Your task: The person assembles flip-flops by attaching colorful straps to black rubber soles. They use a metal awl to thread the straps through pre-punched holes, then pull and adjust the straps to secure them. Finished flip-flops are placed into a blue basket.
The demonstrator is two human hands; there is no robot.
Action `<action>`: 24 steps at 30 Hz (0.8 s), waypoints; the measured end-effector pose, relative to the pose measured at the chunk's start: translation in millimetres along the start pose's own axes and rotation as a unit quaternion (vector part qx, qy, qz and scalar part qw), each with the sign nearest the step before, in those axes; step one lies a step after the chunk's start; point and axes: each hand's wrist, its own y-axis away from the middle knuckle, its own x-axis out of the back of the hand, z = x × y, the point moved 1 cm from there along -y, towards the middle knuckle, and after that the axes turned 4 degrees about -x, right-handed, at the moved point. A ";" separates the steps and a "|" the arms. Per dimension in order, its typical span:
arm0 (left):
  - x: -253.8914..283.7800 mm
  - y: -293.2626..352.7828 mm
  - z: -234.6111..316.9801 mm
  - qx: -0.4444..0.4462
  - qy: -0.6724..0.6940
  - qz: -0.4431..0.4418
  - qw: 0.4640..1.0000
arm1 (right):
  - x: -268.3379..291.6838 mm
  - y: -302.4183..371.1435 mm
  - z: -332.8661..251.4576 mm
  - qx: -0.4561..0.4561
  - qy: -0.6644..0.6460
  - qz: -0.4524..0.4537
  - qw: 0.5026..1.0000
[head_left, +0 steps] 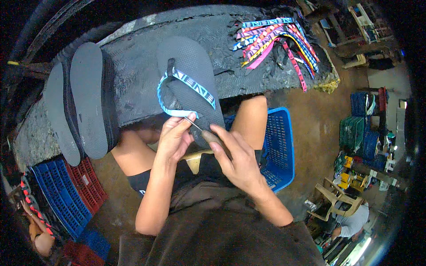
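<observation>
A dark grey flip-flop sole [188,53] lies on the bench in front of me, its near end reaching toward my lap. A blue, white and black patterned strap [195,86] loops over it, with its toe post at the sole's far end. My left hand [174,138] pinches the loose end of that strap between thumb and fingertips. Closed around the handle of a thin metal awl [208,137] is my right hand [239,162]. The awl's tip meets the strap end at my left fingertips; whether it pierces the strap I cannot tell.
Stacks of dark soles [91,97] stand at the bench's left. Bundled colourful straps [277,42] lie at its far right. A blue basket [290,150] sits by my right leg. Blue crates [57,195] and red crates [86,184] are at left. Another person [353,219] is at lower right.
</observation>
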 end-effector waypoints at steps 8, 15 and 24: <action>2.4 -0.6 -8.3 0.018 0.070 -0.018 0.997 | -13.7 14.3 2.8 -0.006 0.023 0.036 0.999; -21.2 9.5 -13.3 -0.091 -0.061 0.143 0.984 | -21.1 18.2 -4.1 -0.048 0.146 -0.012 0.988; -30.2 9.5 -33.5 -0.333 -0.207 0.209 0.896 | 3.4 -43.3 -50.8 0.024 0.314 -0.164 0.935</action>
